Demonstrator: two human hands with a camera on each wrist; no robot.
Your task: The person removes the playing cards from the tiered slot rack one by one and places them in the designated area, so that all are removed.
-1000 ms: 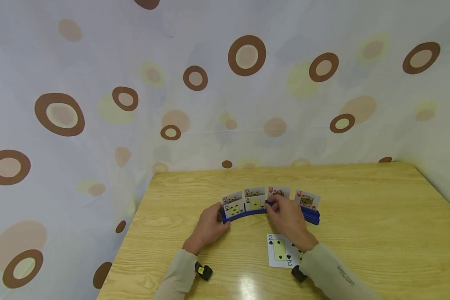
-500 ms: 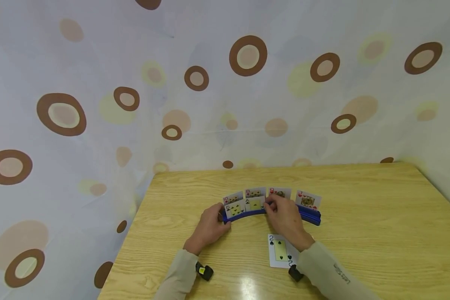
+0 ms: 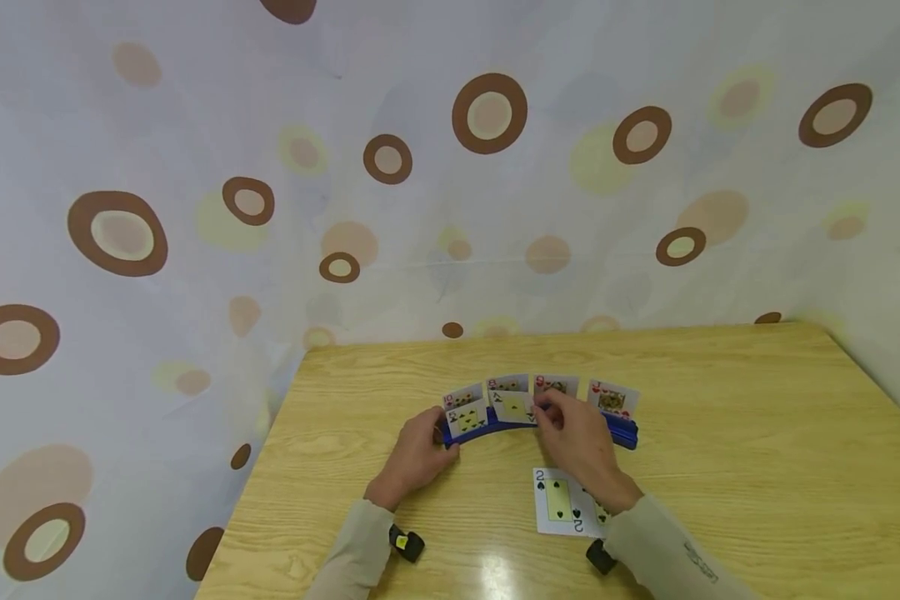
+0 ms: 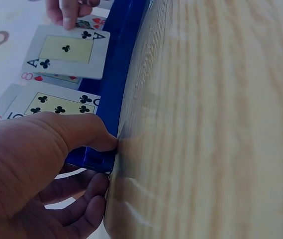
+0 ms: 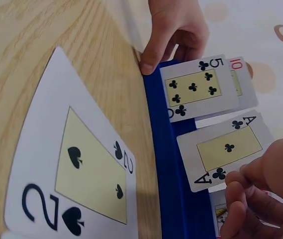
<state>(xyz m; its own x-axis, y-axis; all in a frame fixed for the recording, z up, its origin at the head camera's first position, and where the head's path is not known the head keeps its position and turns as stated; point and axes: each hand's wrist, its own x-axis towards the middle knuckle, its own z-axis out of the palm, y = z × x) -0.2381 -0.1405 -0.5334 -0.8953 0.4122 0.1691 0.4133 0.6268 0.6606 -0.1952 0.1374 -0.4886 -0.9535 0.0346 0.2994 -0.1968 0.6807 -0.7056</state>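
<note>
- Ace: it stands in front of the back row at the rack's left half, tilted rather than square; whether its lower edge sits in the slot, I can't tell.
- Nearest me, the two lies flat and face up on the table, just this side of the rack, perhaps kept there to be within reach. Beside it a second card shows partly under the right wrist; I can't read it.
- The left hand grips the rack's left end, thumb on the front edge, fingers curled round the end; I judge that this steadies it.
- The right hand pinches the Ace by its right edge, thumb against fingers, a hold that leaves the lower edge free.
- The rack is blue and curved, which seems to fan the cards towards me. In front, the five stands left of the Ace.
- Behind rise the ten, eight, queen and jack, set higher, I'd say, so their indices show over the front row.
- Farthest off hangs the spotted backdrop.
</note>
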